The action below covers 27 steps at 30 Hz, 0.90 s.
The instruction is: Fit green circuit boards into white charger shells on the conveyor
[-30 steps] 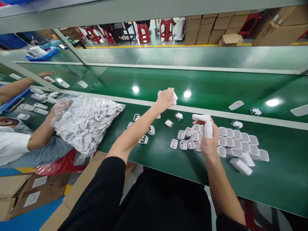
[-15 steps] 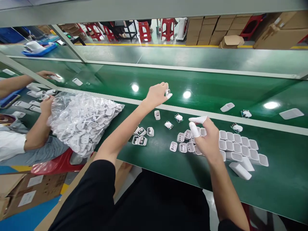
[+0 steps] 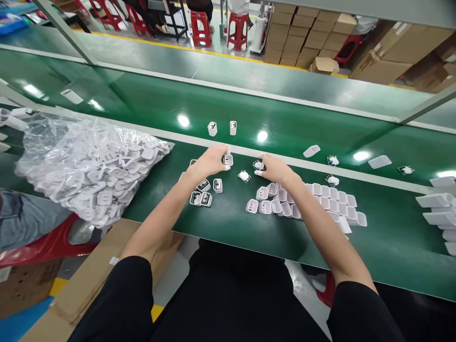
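My left hand (image 3: 213, 161) is closed round a white plastic charger housing (image 3: 228, 160), its slotted inside facing up. White finger cots cover the tips of my thumb and forefinger. My right hand (image 3: 274, 169), also in finger cots, has thumb and forefinger at the edges of a small circuit board (image 3: 258, 165) with a white blob on it. Between my hands a second circuit board (image 3: 244, 176) lies on the green bench. Near my left wrist stand several housings with boards inside (image 3: 205, 199). Under my right forearm are rows of open housings (image 3: 265, 207).
A clear bag of white plastic parts (image 3: 103, 166) lies at left. Two filled housings (image 3: 212, 128) stand on the green belt (image 3: 156, 114) beyond a pale rail. Further right are more boards (image 3: 332, 180), loose housings (image 3: 312, 151) and a stack of housings (image 3: 440, 209).
My left hand has let go of a filled housing on the belt and come back to grip another housing. My right hand has moved left and forward to a circuit board. The view has shifted.
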Motion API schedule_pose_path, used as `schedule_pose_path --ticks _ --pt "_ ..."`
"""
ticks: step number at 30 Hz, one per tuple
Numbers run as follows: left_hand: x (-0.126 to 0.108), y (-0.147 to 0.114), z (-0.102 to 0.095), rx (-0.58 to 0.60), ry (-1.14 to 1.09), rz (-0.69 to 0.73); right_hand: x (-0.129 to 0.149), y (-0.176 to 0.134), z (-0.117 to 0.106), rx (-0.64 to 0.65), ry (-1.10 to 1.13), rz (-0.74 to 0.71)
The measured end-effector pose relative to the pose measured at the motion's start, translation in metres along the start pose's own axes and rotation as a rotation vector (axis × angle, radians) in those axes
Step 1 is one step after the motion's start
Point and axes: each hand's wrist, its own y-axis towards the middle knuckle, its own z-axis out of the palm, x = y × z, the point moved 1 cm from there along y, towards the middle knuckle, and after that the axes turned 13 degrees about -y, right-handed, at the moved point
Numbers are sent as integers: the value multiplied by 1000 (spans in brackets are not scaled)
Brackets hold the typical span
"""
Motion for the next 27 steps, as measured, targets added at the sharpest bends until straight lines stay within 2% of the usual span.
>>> schedule_pose_path --ticks 3,7,10,13,15,19,24,27 --pt "-16 -18 1 -17 -121 102 9 15 2 1 -25 -10" --pt "-37 -68 8 -92 -391 218 2 11 -3 -25 -47 11" --pt "-46 -105 20 -162 -523 223 -8 7 -7 -27 -40 -92" --pt "-53 -129 33 -191 -641 240 -12 12 -6 17 -1 -215" --pt "-56 -138 41 -194 -726 241 -13 17 -2 33 24 -242" --pt "-56 -146 60 -203 -990 195 -12 18 3 -4 45 -193" --pt "-50 -153 93 -245 -1251 -20 -11 11 5 -20 106 -180" --pt "-47 -162 102 -194 -1335 -42 -11 13 3 -36 171 -145"
